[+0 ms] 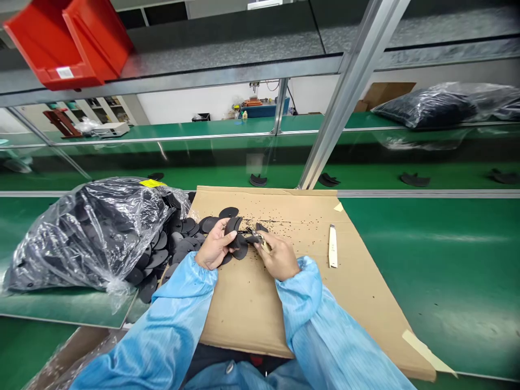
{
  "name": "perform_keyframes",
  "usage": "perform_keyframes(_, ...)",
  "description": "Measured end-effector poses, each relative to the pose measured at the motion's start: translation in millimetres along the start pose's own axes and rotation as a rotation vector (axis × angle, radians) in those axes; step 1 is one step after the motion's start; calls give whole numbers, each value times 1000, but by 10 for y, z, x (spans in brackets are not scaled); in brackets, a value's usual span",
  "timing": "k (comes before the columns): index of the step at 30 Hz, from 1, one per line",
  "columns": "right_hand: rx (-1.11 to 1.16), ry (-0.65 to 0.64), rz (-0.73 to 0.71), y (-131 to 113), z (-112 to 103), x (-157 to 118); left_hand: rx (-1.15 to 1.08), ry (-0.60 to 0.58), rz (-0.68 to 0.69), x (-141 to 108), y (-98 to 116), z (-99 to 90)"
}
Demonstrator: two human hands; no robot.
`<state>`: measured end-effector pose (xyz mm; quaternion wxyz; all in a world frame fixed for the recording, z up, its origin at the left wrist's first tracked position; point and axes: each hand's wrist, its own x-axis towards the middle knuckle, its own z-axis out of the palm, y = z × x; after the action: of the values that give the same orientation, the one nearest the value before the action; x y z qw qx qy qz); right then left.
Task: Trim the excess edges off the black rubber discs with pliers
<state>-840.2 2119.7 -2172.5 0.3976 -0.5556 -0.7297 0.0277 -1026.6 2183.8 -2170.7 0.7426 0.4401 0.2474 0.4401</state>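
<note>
The tabletop (447, 244) is green, the cardboard (252, 303) brown with black specks. The discs (187, 227) are black, the sleeves (179, 309) light blue, the bin (69, 40) red.

two hands (215, 246), one cardboard sheet (284, 292), two red bins (69, 43), one white blade (332, 246), two plastic bags (89, 233)

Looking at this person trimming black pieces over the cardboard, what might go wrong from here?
The small tool in the right hand works very close to the left hand fingers gripping the black pieces, so a slip might nick them. Black pieces spilling from the plastic bag lie near the bench edge and might slide off. Dark crumbs on the cardboard may scatter.
</note>
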Motion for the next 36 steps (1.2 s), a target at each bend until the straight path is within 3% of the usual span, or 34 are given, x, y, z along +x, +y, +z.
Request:
perform_keyframes(5, 143, 78, 129, 17, 11, 19, -140, 132, 63, 47, -2, -47)
perform_keyframes(12, 107, -43, -31, -92, 61, -22, -234, 45, -16, 41, 16, -85)
perform_keyframes(17, 94, -93, -102, -140, 96, -48, -309, 48, -41, 44, 13, -77)
perform_keyframes(22, 45, -172, -79, -155, 108, -57, -276, -14, -112, 24, 12, -41)
perform_keyframes(36, -39, -324, -11, -267, 31, -30, -147, -28, -138, 4, -25, -18)
